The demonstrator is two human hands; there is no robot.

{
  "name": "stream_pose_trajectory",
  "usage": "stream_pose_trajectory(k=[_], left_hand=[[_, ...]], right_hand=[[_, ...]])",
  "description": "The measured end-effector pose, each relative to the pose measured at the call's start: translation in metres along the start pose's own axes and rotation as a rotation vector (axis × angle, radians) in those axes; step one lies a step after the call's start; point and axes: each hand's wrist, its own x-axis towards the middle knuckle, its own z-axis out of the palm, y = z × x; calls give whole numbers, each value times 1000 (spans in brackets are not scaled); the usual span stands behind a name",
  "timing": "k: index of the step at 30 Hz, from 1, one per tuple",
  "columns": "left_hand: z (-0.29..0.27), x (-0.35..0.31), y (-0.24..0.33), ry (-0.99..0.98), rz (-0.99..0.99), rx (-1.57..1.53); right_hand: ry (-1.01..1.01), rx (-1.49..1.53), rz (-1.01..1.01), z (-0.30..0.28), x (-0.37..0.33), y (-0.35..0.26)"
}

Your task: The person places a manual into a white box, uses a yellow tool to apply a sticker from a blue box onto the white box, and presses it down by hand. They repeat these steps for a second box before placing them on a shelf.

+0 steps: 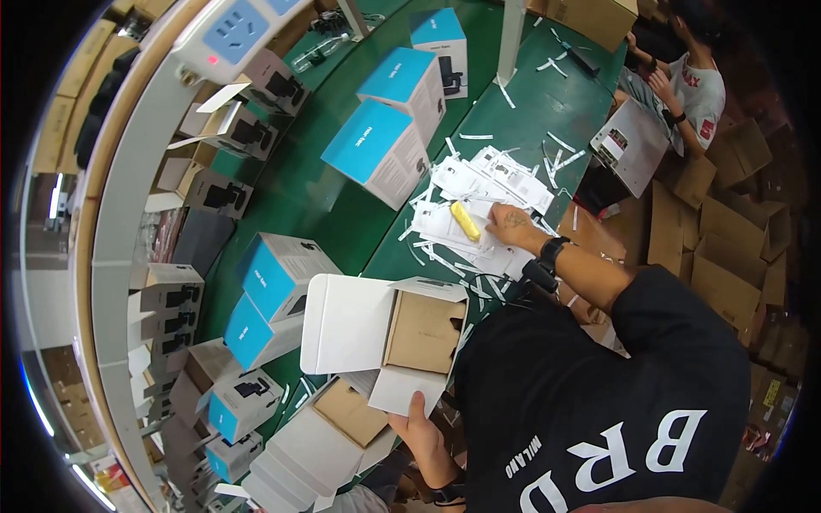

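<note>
My left hand point(419, 432), at the bottom centre, grips the lower white flap of an open carton point(425, 333) lined with brown cardboard. Its thumb lies on the flap; the other fingers are hidden underneath. Farther up, my right hand point(513, 224) reaches over a heap of printed white leaflets point(517, 181), its fingers closed at the edge of a leaflet point(483, 208). Just left of those fingertips lies a small yellow packet or roll point(465, 221) on the papers. A second open carton point(349, 410) sits below the first one, partly covered by it.
Blue-topped white boxes point(368, 141) stand along the green table point(329, 218). More printed boxes point(224, 190) fill the shelf at left, below a power strip point(235, 34). Paper strips point(562, 160) litter the far side. Another person point(693, 90) sits at upper right near brown cartons point(727, 265).
</note>
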Motion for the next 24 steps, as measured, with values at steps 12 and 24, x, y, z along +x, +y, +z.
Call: stream_pose_trajectory(k=[12, 24], left_hand=[[2, 4, -6, 64, 73, 35], [13, -9, -21, -12, 153, -32]], right_hand=[[643, 327, -584, -215, -47, -108], [45, 443, -1089, -184, -167, -220]])
